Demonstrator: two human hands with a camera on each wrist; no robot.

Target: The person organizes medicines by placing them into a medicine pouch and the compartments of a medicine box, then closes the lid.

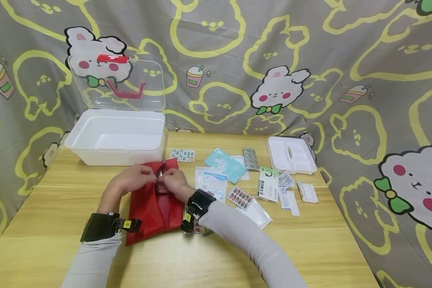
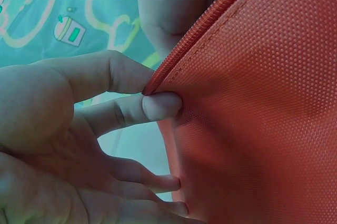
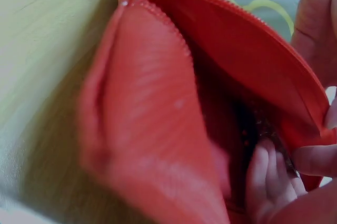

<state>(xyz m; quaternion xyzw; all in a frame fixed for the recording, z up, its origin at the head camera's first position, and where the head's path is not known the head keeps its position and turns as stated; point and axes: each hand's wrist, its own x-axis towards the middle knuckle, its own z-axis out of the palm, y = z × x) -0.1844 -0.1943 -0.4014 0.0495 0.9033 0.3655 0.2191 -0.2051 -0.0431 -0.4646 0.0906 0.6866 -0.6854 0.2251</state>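
Note:
A red zip pouch (image 1: 144, 216) lies on the table in front of me with its zipper open. My left hand (image 1: 135, 179) pinches one zippered edge between thumb and forefinger, and its other fingers touch the fabric in the left wrist view. Inside the mouth of the pouch, my right hand (image 1: 175, 183) has its fingers partly hidden by the red cloth. In the right wrist view a thin, shiny, dark sheet, apparently a blister pack (image 3: 267, 124), sits between its thumb and fingers. Its far part is lost in shadow.
A clear-lidded white box (image 1: 129, 156) stands open behind the pouch. To the right lie capsule blister packs (image 1: 240, 198), a turquoise packet (image 1: 228, 165), a surgical mask packet (image 1: 216, 184), a green-white medicine box (image 1: 268, 185) and small sachets. A white divided tray (image 1: 291, 154) sits farther back.

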